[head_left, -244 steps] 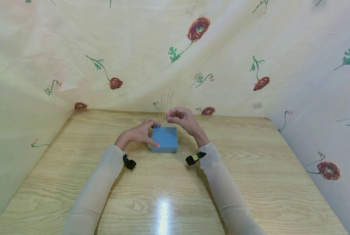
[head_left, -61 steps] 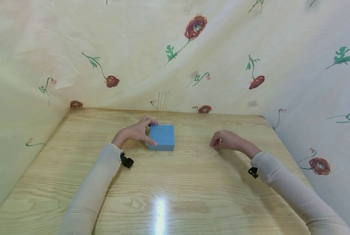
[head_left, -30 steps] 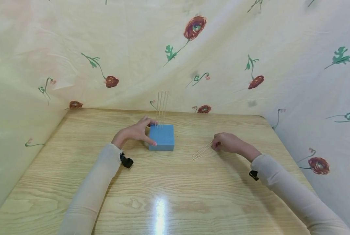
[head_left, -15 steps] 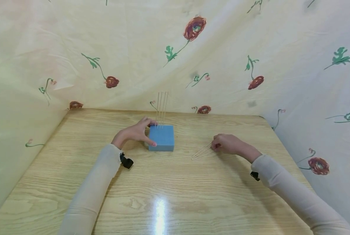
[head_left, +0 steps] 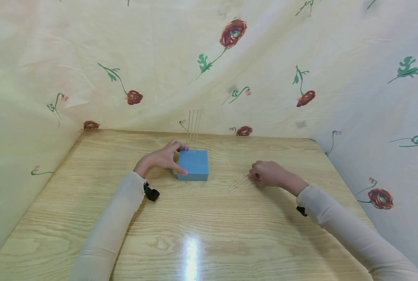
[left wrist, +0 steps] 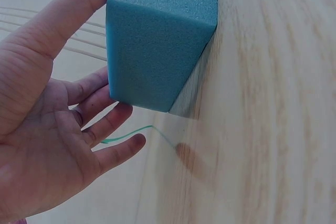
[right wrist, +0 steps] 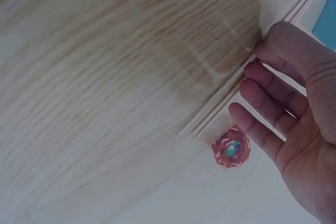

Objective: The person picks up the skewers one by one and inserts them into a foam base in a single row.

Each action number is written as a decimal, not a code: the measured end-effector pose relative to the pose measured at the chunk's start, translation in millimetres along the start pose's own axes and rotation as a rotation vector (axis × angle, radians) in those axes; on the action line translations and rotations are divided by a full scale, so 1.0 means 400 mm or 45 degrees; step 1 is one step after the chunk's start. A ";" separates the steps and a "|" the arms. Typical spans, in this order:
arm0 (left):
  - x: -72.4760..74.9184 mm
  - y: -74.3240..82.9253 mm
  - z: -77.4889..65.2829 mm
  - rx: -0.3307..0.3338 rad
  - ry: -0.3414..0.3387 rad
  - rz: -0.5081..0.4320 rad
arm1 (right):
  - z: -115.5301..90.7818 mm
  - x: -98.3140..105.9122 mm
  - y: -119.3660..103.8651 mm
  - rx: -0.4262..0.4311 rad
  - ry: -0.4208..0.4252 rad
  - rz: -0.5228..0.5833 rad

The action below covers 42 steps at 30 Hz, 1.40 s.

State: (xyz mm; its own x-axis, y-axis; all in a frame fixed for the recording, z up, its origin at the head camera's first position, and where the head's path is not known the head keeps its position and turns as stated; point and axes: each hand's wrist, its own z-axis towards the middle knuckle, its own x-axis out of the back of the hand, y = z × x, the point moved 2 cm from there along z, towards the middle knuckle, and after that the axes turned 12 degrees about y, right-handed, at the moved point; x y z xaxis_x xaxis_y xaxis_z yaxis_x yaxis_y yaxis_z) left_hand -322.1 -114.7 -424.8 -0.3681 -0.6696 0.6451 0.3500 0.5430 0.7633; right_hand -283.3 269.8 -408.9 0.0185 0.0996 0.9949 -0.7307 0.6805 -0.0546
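Observation:
A blue foam block (head_left: 193,164) rests on the wooden table, several thin wooden skewers (head_left: 198,128) upright in a row near its back left edge. My left hand (head_left: 161,158) grips its left side. The thumb lies at the front top edge and fingers reach behind; the left wrist view shows fingertips against the foam block (left wrist: 157,51). To the right, my right hand (head_left: 270,173) is low over a few loose skewers (head_left: 239,182) on the table. In the right wrist view thumb and index finger pinch at the skewers (right wrist: 220,100); how many they hold I cannot tell.
The wooden table (head_left: 209,218) runs back to a cream curtain (head_left: 160,58) with painted red flowers. Black wrist cameras sit on both cuffs, the left camera (head_left: 151,193) close to the block. Light glares off the table's front middle.
Earlier my right hand held an upright skewer at the block; it then moved right to the loose skewers. Lately its fingers have shifted slightly among them and the skewers have spread. My left hand stays put.

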 end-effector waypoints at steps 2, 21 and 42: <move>0.000 0.000 0.000 0.002 0.000 -0.004 | -0.001 0.000 -0.002 0.011 0.011 -0.004; -0.008 -0.004 -0.002 -0.013 -0.002 -0.002 | 0.002 0.034 0.006 -0.152 -0.010 0.257; -0.001 -0.003 -0.001 -0.011 -0.004 -0.004 | 0.028 0.091 0.049 -0.298 0.125 0.749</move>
State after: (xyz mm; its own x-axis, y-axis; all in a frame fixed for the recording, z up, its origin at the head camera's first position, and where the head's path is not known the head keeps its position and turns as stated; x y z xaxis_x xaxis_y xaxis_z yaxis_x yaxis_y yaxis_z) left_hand -321.9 -115.1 -426.0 -0.3719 -0.6695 0.6430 0.3562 0.5368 0.7649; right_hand -304.6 278.6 -372.9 -0.2700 0.5634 0.7809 -0.4694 0.6311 -0.6176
